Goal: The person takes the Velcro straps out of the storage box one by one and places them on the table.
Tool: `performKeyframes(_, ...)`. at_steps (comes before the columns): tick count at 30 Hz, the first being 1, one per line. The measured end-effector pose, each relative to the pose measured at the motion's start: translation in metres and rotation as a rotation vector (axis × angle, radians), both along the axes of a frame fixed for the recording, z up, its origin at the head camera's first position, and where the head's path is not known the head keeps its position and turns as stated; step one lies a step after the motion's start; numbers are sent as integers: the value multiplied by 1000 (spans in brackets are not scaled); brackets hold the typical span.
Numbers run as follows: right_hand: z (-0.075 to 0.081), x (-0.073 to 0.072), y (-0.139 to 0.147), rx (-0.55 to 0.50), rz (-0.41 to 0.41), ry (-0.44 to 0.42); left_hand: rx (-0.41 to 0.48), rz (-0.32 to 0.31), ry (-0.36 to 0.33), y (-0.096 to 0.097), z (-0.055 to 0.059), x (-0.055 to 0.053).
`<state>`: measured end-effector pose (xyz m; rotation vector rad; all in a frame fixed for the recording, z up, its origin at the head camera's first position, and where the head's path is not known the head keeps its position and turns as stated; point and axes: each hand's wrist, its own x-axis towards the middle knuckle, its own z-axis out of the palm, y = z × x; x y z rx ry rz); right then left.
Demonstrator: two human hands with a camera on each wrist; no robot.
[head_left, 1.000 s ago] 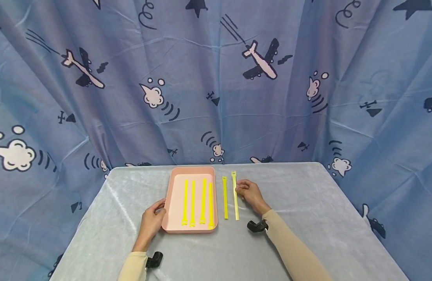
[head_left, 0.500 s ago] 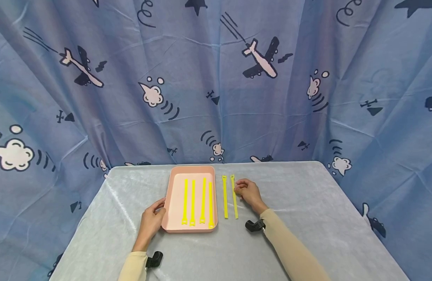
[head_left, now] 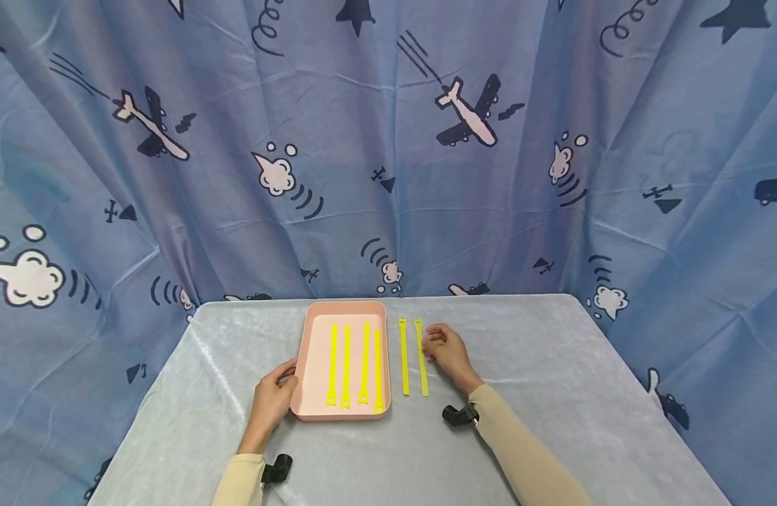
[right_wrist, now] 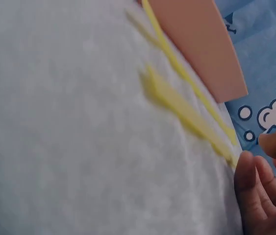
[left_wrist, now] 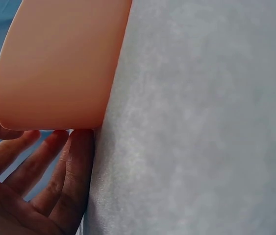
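A shallow pink tray [head_left: 308, 330] lies on the table, with several yellow straps [head_left: 347, 365] side by side in it. My left hand [head_left: 272, 404] holds the tray's left side: fingertips [left_wrist: 81, 142] meet the outer wall, and one digit reaches up at the rim in the left wrist view. To the tray's right lie two more yellow hook-and-loop cable ties, an inner tie [head_left: 404, 358] and an outer tie [head_left: 421, 362]. Beside the outer tie's upper half rests my right hand [head_left: 448, 351]. In the right wrist view its fingertips [right_wrist: 245, 169] are at the tie's far end, with thumb and finger apart.
A grey cloth covers the table [head_left: 521, 365]. Behind its far edge hangs a blue curtain [head_left: 338, 176] with printed planes and clouds. Each wrist carries a black camera band [head_left: 459, 414].
The outer cable tie, earlier raised and paler in my right hand, has come down onto the table parallel to the inner one. The right hand shifted slightly; the left hand and tray stayed.
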<state>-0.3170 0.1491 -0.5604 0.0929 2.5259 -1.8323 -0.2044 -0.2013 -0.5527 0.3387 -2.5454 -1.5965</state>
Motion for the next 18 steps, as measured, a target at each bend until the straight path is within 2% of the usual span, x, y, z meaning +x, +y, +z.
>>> performKeyframes(9, 15, 12, -6, -22, -3, 13, -2, 1, -3, 1, -1, 1)
performKeyframes(18, 26, 23, -13, -72, 39, 32, 0, -3, -8, 1, 2, 2)
